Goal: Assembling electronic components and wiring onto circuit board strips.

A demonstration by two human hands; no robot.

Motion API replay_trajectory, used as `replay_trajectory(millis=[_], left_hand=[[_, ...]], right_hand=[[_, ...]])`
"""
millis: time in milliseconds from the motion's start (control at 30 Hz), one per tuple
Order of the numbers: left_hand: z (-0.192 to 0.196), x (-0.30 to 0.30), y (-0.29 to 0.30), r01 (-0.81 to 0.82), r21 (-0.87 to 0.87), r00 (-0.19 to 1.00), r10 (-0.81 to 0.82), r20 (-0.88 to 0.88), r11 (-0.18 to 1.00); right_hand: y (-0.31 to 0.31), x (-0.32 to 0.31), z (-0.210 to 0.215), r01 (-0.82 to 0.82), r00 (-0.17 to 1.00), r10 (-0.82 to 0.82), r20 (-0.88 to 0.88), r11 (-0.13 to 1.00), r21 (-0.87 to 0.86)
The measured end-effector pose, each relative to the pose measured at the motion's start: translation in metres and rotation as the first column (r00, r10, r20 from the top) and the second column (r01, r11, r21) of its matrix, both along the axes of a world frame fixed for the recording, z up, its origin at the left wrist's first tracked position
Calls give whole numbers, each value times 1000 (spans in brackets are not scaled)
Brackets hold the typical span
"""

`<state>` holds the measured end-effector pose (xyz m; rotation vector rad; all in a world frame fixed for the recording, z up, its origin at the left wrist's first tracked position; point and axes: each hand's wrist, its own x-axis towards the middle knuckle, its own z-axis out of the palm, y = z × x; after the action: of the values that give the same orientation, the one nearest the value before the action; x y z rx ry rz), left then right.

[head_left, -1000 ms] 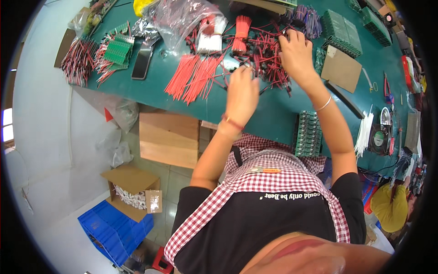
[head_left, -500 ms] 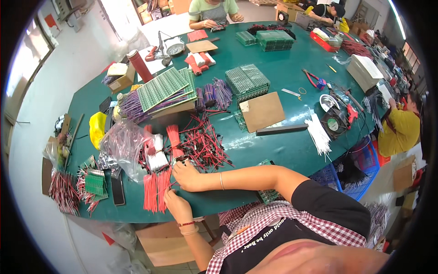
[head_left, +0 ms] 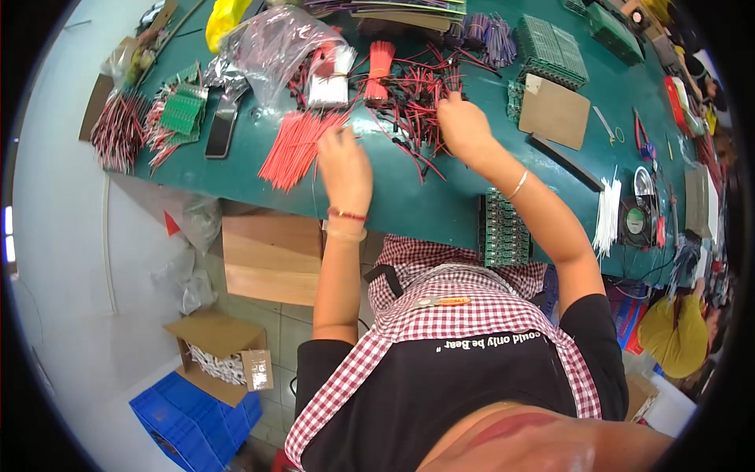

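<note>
Hidden: my left hand [head_left: 344,161] shows only its back, so I cannot tell how far my fingers are curled or whether they grip anything.
Right hand: my right hand [head_left: 464,126] lies on the tangle of red and black wires [head_left: 409,90]; the fingertips sink among the strands, and I cannot tell if they pinch one.
Wires: the tangle sits mid-table ahead of me; a fan of loose red wires [head_left: 295,141] lies just beside my left hand.
Hard to read: the clear plastic bag [head_left: 271,43] blurs what it covers.
Surface: green table [head_left: 409,204], crowded; a stack of green circuit boards [head_left: 503,228] stands at its near edge by my right forearm, a brown card [head_left: 554,114] farther right.
Room: pale floor on my left, with a cardboard box [head_left: 271,256], and a blue crate [head_left: 197,417] cut off low.
</note>
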<state>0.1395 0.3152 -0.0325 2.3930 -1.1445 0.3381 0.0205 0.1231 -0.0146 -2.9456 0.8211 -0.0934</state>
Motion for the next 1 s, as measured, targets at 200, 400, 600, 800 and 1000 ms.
replay_trajectory(millis=[200,400,600,800,1000], left_hand=[[-23,52,-76,-38,121,979,12,204,992],[-40,75,-110,-212,216,925,125,359,953],[-30,82,-121,-193,310,955,106,276,931],[2,90,-108,-127,156,992,126,18,980],[13,27,-107,192,-104,559,-196,-806,976]], right_hand=[[6,-21,27,-16,988,13,153,1000,18],[-3,-35,27,-52,979,31,201,994,96],[-4,-34,30,-98,965,58,254,984,146],[-14,-42,44,-95,952,33,304,977,192],[-22,-39,57,-86,959,18,283,970,229]])
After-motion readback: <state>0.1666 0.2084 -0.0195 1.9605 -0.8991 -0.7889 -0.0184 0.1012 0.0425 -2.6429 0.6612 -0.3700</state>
